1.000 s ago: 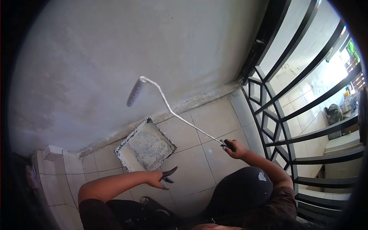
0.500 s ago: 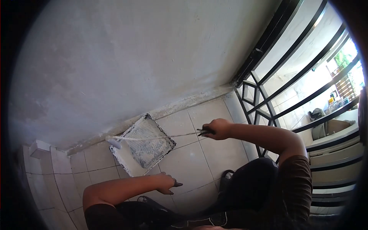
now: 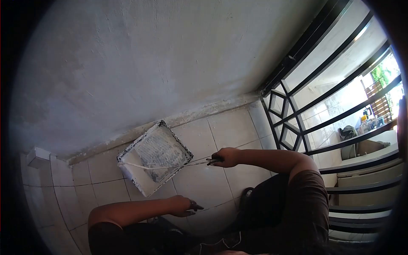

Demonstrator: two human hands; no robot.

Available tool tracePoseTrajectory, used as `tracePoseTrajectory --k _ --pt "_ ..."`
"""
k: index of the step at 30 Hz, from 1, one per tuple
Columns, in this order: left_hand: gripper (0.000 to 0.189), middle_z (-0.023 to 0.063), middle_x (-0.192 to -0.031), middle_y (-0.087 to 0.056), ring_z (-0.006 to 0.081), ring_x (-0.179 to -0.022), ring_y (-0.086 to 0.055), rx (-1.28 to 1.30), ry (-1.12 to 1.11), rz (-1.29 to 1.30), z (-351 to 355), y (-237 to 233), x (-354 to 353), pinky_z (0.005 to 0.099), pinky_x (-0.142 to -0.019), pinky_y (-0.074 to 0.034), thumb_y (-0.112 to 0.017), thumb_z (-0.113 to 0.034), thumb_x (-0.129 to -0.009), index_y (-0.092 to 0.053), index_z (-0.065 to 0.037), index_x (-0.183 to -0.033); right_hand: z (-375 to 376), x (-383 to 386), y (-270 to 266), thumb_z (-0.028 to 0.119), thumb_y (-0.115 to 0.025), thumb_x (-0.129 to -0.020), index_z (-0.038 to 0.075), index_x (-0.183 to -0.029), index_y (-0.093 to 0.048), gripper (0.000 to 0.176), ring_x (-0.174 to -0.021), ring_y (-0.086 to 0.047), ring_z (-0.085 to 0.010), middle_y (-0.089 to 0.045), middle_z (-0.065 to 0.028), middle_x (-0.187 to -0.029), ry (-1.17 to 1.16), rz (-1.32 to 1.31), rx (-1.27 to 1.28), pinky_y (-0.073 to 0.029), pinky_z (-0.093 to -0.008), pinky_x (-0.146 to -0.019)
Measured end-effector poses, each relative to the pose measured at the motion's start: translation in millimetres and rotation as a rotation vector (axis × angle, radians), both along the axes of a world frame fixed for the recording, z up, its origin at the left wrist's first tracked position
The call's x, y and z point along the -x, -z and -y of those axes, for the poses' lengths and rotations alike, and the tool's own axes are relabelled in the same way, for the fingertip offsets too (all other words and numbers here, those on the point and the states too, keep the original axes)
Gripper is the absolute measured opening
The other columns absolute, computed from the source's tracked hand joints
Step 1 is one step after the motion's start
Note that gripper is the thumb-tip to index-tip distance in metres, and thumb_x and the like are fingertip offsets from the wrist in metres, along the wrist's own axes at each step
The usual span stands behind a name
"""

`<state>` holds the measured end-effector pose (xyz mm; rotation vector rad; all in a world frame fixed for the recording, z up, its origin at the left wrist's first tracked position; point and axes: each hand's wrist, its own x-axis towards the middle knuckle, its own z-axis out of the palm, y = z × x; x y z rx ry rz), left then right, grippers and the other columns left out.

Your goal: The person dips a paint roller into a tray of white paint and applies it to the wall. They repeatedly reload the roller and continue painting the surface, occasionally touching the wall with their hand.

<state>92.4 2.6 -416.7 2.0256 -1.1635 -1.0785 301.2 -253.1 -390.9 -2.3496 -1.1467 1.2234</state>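
Observation:
My right hand [image 3: 228,157] is closed around the dark handle of a paint roller [image 3: 146,167]. The roller's thin, white-coated frame stretches left across a paint tray [image 3: 126,158], and its far end lies over the tray's left part, where the head is hard to make out against white paint. Ridged and smeared white, the tray sits tilted on the floor beside the wall, with black showing along its rim. Holding nothing, my left hand [image 3: 182,206] hovers over the floor tiles below the tray, its dark-stained fingers pointing right.
A grey, patchy wall [image 3: 140,63] rises behind the tray. On the right stands a black metal gate [image 3: 297,110] with curved bars; a counter with several items shows beyond it. A small tiled ledge [image 3: 39,157] is at the left. My feet are on the tiled floor [image 3: 204,182].
The roller's head has come down from the tray's left edge into the tray's left part. My right hand has moved left and slightly down in view. My left hand shifted slightly.

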Motion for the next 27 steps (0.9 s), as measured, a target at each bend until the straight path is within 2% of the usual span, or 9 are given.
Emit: tracePoseTrajectory --k 3,6,7,10,15,18,21,24,27 --pt "0.05 0.0093 -0.114 -0.062 0.0305 -0.091 -0.065 0.135 -0.161 0.198 1.4 -4.7 -12.4 0.0419 -0.076 -0.053 -0.06 -0.026 -0.087 -0.049 -0.024 -0.136 -6.3 -1.0 -10.6 0.046 -0.052 -0.092 0.01 -0.106 -0.06 0.04 -0.087 -0.064 -0.038 -0.067 -0.0172 -0.089 -0.01 0.067 0.037 -0.05 -0.0476 -0.078" --pt "0.056 0.012 -0.12 -0.058 0.0297 -0.091 -0.065 0.127 -0.485 0.075 -0.9 -48.8 -37.9 0.0398 -0.075 -0.053 -0.064 -0.019 -0.082 -0.047 -0.022 -0.136 -16.6 -9.7 -28.4 0.046 -0.051 -0.093 0.01 -0.105 -0.06 0.039 -0.085 -0.065 -0.0376 -0.067 -0.0168 -0.087 -0.03 0.174 0.093 -0.05 -0.0478 -0.077" --pt "0.064 0.0159 -0.127 -0.051 0.0265 -0.089 -0.064 0.211 -0.531 0.219 -2.4 -43.6 -41.0 0.037 -0.075 -0.052 -0.067 -0.012 -0.078 -0.044 -0.017 -0.137 -18.8 -13.3 -36.2 0.046 -0.05 -0.093 0.01 -0.105 -0.06 0.039 -0.084 -0.065 -0.0373 -0.067 -0.0167 -0.086 -0.041 0.205 0.096 -0.051 -0.0478 -0.076" --pt "0.063 0.0163 -0.128 -0.048 0.0277 -0.087 -0.063 0.409 -0.813 0.183 -2.9 -40.0 -50.0 0.0384 -0.075 -0.054 -0.064 -0.009 -0.081 -0.042 -0.015 -0.139 -21.4 -22.8 -52.7 0.044 -0.052 -0.092 0.011 -0.104 -0.06 0.036 -0.08 -0.066 -0.035 -0.066 -0.015 -0.081 -0.102 0.315 0.093 -0.052 -0.0464 -0.072" --pt "0.07 0.0114 -0.114 -0.056 0.0125 -0.078 -0.057 0.678 -1.332 -0.209 3.4 -21.6 -50.0 0.0293 -0.068 -0.049 -0.057 0.003 -0.086 -0.024 -0.012 -0.146 -24.7 -33.1 -79.3 0.04 -0.056 -0.09 0.011 -0.097 -0.062 0.03 -0.074 -0.067 -0.0326 -0.066 -0.012 -0.077 -0.18 0.462 0.097 -0.053 -0.0447 -0.067" --pt "0.061 0.0096 -0.11 -0.059 0.0119 -0.079 -0.056 0.561 -1.155 -0.189 0.8 -9.9 -39.1 0.0284 -0.071 -0.048 -0.057 0.0 -0.084 -0.036 -0.012 -0.141 -22.1 -35.2 -79.8 0.04 -0.056 -0.09 0.011 -0.096 -0.063 0.031 -0.075 -0.067 -0.0329 -0.066 -0.0127 -0.078 -0.169 0.45 0.091 -0.053 -0.0448 -0.068" --pt "0.056 0.0096 -0.114 -0.057 0.0148 -0.094 -0.059 0.311 -0.693 -0.471 -4.1 1.9 -33.5 0.0308 -0.082 -0.048 -0.058 -0.001 -0.084 -0.044 -0.011 -0.137 -17.5 -36.7 -68.4 0.043 -0.056 -0.09 0.01 -0.096 -0.063 0.035 -0.079 -0.066 -0.0342 -0.066 -0.0145 -0.081 -0.121 0.364 0.106 -0.052 -0.0455 -0.071" --pt "0.044 0.0071 -0.107 -0.065 0.0164 -0.09 -0.06 0.301 -0.372 -0.385 4.4 22.1 -14.9 0.0312 -0.079 -0.049 -0.055 -0.007 -0.08 -0.059 -0.01 -0.123 -6.3 -38.9 -55.8 0.048 -0.056 -0.088 0.008 -0.096 -0.064 0.041 -0.084 -0.065 -0.036 -0.066 -0.0164 -0.085 -0.048 0.29 0.112 -0.051 -0.0463 -0.075" --pt "0.048 0.0135 -0.116 -0.062 0.0274 -0.107 -0.058 -0.063 0.036 -0.432 4.8 16.7 -13.5 0.0386 -0.092 -0.046 -0.056 -0.011 -0.083 -0.053 -0.012 -0.131 -1.3 -43.3 -30.0 0.053 -0.064 -0.082 0.004 -0.093 -0.065 0.051 -0.085 -0.063 -0.0384 -0.066 -0.0183 -0.087 -0.015 0.112 0.044 -0.049 -0.0455 -0.077"
